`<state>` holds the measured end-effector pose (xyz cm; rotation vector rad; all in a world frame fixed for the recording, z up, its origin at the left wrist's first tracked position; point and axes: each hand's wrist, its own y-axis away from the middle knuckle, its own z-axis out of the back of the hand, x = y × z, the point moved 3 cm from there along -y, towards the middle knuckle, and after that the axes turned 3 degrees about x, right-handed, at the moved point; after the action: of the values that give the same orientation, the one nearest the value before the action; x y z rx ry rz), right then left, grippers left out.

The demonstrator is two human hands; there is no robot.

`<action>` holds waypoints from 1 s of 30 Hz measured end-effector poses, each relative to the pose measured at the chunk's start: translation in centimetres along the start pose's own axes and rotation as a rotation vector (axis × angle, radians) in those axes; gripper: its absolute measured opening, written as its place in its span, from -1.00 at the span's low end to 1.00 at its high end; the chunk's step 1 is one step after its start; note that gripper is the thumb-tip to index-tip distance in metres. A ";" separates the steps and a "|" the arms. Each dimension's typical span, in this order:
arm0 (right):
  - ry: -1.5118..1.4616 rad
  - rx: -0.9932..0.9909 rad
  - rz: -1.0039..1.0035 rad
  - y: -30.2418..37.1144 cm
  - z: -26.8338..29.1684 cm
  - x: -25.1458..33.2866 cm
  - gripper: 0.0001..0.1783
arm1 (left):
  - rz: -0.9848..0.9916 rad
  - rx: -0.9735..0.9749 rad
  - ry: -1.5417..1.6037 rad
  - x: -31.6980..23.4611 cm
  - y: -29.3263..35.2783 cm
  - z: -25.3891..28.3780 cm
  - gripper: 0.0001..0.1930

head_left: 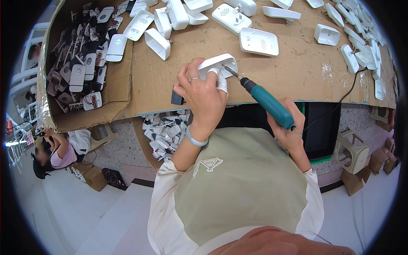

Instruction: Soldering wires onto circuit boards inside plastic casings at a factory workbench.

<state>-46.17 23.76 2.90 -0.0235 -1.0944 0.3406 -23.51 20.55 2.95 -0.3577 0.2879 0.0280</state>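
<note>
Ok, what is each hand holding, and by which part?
Left hand: white shell, by its near-left side. Right hand: green electric screwdriver, by its rear end.

Over my feed I see a cardboard-covered worktop (297, 70), a beige plastic stool (358, 149) at right, pale floor (93, 212) below, and a bright light (12, 144) glowing at far left.

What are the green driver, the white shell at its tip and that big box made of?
The driver looks like satin plastic, smooth and evenly green; its shiny grey bit, probably metal. The shell seems moulded plastic: smooth, thin-walled, with rounded corners. The box looks like dull cardboard: brown, with ragged, creased edges.
</note>
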 end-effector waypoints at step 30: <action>-0.095 -0.126 -0.191 2.0 1.7 1.2 -0.77 | -0.105 -0.092 -0.015 -0.4 2.1 1.7 -0.77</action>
<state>-47.70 25.77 4.31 -0.0147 -1.2010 0.1019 -23.63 23.07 3.88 -0.4632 0.2532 -0.0595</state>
